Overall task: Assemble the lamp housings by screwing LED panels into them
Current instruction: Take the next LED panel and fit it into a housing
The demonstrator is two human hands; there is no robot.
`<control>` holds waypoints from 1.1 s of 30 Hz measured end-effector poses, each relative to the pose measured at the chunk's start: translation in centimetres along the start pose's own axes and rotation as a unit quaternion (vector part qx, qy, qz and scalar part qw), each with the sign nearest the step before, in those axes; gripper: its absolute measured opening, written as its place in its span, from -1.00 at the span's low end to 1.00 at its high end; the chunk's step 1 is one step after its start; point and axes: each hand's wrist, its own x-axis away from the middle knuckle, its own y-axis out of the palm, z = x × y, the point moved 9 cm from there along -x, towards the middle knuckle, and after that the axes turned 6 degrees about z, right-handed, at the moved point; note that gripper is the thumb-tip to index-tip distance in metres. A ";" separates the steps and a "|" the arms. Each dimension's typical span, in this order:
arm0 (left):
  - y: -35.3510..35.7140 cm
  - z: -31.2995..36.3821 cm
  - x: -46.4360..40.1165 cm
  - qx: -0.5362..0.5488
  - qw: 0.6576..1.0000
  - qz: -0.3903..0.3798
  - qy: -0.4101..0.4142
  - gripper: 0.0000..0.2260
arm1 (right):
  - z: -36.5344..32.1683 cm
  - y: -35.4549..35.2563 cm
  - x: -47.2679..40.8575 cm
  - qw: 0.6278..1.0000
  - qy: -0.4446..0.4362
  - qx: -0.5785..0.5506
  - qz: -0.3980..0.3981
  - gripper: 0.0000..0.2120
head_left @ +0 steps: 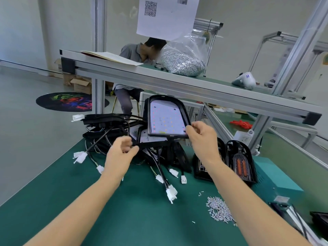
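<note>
A black lamp housing (pixel 179 107) with a white LED panel (pixel 165 118) inside it is held tilted above a pile of housings and cables (pixel 113 125). My right hand (pixel 202 137) grips the housing's near right corner. My left hand (pixel 122 153) is at the near left of the pile, fingers curled by the edge of a lower housing (pixel 152 142); whether it grips that edge is unclear. White connectors (pixel 171 192) on black cables trail over the green table (pixel 124 219).
Loose screws (pixel 219 212) lie in a heap at the near right. Empty housings (pixel 243 160) stand beside a teal box (pixel 273 180). An aluminium shelf (pixel 177 82) overhead carries a bag of screws (pixel 182 63). A person (pixel 131 55) sits behind.
</note>
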 end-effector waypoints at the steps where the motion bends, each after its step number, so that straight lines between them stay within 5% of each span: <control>1: 1.0 -1.3 0.8 0.106 0.989 -0.045 -0.089 -0.74 | 0.1 -0.3 1.1 1.000 -0.008 -0.010 -0.005 -0.84; 3: 3.2 -3.0 3.0 0.277 0.924 -0.132 -0.227 -0.56 | 0.6 -0.6 3.6 0.999 -0.020 -0.030 -0.014 -0.82; 7: 4.7 -1.9 6.4 0.360 0.861 -0.254 -0.256 -0.47 | 2.7 -0.5 9.6 0.997 -0.028 -0.046 -0.055 -0.76; 20: 5.3 -8.2 12.5 0.278 0.839 -0.191 -0.428 -0.70 | 9.3 -1.3 17.7 0.983 0.049 0.019 -0.177 -0.89; 33: 4.7 -9.9 12.8 0.224 0.865 -0.150 -0.423 -0.77 | 10.2 -1.5 17.6 0.968 0.049 0.109 -0.220 -0.71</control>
